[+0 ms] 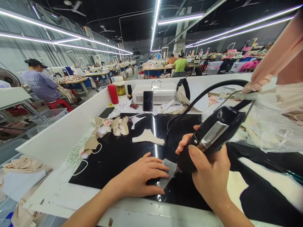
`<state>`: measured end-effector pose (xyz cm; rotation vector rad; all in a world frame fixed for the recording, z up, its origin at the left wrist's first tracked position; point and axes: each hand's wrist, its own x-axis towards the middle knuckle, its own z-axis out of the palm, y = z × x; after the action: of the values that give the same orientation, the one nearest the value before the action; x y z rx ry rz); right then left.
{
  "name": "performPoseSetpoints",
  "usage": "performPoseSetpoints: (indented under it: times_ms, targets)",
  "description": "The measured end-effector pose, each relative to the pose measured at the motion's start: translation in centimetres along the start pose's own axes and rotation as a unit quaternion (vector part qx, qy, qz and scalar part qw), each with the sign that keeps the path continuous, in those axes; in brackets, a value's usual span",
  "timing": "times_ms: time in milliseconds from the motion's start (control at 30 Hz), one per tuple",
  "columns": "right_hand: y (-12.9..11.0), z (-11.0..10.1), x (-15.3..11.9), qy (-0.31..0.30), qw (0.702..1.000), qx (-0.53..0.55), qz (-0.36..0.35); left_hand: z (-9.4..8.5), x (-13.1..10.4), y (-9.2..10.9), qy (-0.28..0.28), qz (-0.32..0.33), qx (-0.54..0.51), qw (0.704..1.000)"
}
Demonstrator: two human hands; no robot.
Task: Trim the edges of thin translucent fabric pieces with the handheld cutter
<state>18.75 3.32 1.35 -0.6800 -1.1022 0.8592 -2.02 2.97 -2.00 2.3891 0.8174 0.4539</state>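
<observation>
My right hand (210,170) is wrapped round a black corded hand tool (211,134) with a shiny metal plate on its side, tilted up above the work surface. Its exact kind does not show. Palm down on the glossy black board (113,167) lies my left hand (146,175), fingers spread. A greyish, sheer-looking patch (167,168) lies by its fingertips, partly hidden. Farther back rests a cream, curved fabric piece (148,137), with a smaller white piece (137,121) behind it.
A thick black cable (201,94) arcs over the board's right side. Tied fabric bundles (119,126) and pale green cord (79,149) sit at left. Behind stand a phone (148,101), a white vented box (139,94) and a red thread cone (113,94). Plastic-wrapped material (267,126) is at right.
</observation>
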Motion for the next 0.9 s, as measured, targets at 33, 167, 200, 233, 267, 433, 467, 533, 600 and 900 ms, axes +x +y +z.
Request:
performPoseSetpoints:
  times_ms: [33, 167, 200, 233, 267, 433, 467, 533, 600, 900]
  targets:
    - [0.0, 0.1, -0.1, -0.001, 1.000, 0.006, 0.003, -0.1, 0.0, 0.0, -0.003, -0.003, -0.002, 1.000]
    - [-0.2, 0.5, -0.8, -0.007, 1.000, 0.028, 0.012, -0.3, 0.2, 0.0, -0.009, -0.006, -0.003, 1.000]
    - [-0.2, 0.6, -1.0, -0.009, 0.999, 0.032, 0.016, -0.3, 0.2, 0.0, -0.010, -0.005, -0.004, 1.000]
    - [-0.2, 0.7, -1.1, -0.010, 0.999, 0.036, 0.021, -0.3, 0.2, 0.0, -0.010, -0.004, -0.003, 1.000]
    - [-0.1, 0.7, -1.2, -0.008, 0.999, 0.040, 0.025, -0.3, 0.2, 0.0, -0.011, -0.003, -0.003, 1.000]
    - [0.0, 0.8, -1.4, -0.019, 0.999, 0.040, 0.021, -0.3, 0.3, 0.0, -0.012, -0.001, -0.006, 1.000]
    - [0.0, 0.8, -1.4, -0.024, 0.999, 0.037, 0.018, -0.3, 0.3, 0.0, -0.012, -0.001, -0.007, 1.000]
    - [0.0, 0.8, -1.3, -0.030, 0.999, 0.031, 0.015, -0.3, 0.4, 0.0, -0.013, -0.003, -0.007, 1.000]
    - [-0.1, 0.8, -1.2, -0.032, 0.999, 0.030, 0.014, -0.3, 0.4, 0.0, -0.013, -0.002, -0.007, 1.000]
    - [-0.5, 1.3, -2.3, -0.041, 0.998, 0.045, 0.027, -0.3, 0.3, 0.1, -0.009, 0.001, -0.021, 1.000]
